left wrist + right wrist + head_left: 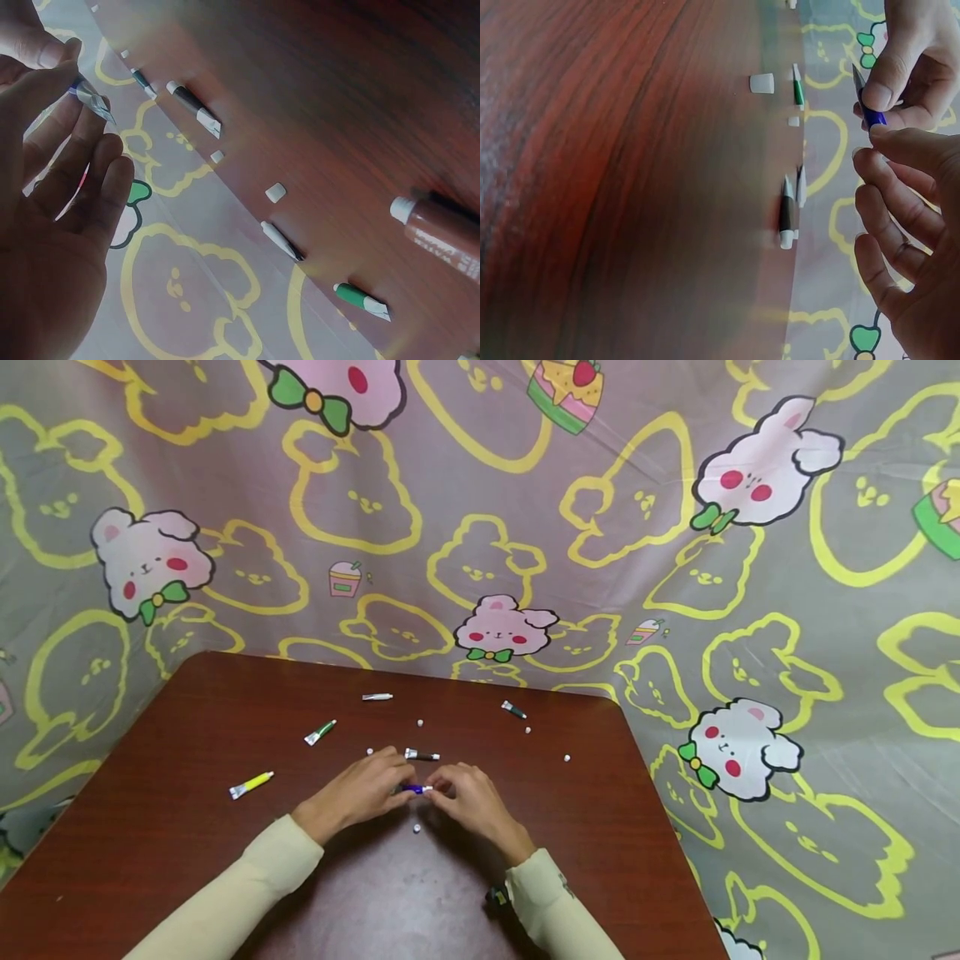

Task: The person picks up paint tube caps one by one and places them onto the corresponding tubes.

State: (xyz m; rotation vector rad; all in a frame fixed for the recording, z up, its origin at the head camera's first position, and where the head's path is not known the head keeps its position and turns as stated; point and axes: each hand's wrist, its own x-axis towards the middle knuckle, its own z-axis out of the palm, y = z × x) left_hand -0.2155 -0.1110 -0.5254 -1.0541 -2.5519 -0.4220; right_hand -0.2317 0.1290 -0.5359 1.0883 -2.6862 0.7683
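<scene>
A small blue tube [415, 789] is held just above the brown table [187, 860], between both hands. My left hand [403, 786] pinches its flat crimped end [96, 101] between thumb and fingers. From the other side, my right hand [441, 791] pinches the tube's white-tipped nozzle end with its fingertips. In the right wrist view the blue tube [870, 112] stands between the left thumb [881, 86] and my right fingertips [876, 135]. A loose white cap [417, 828] lies on the table just below the hands.
Other small tubes lie around: black [422, 755], grey [377, 697], green [320, 732], yellow [251, 784], dark green [514, 710]. Several white caps, such as one cap [567, 758], are scattered near them. A cartoon-print cloth [675, 568] hangs behind and around the table.
</scene>
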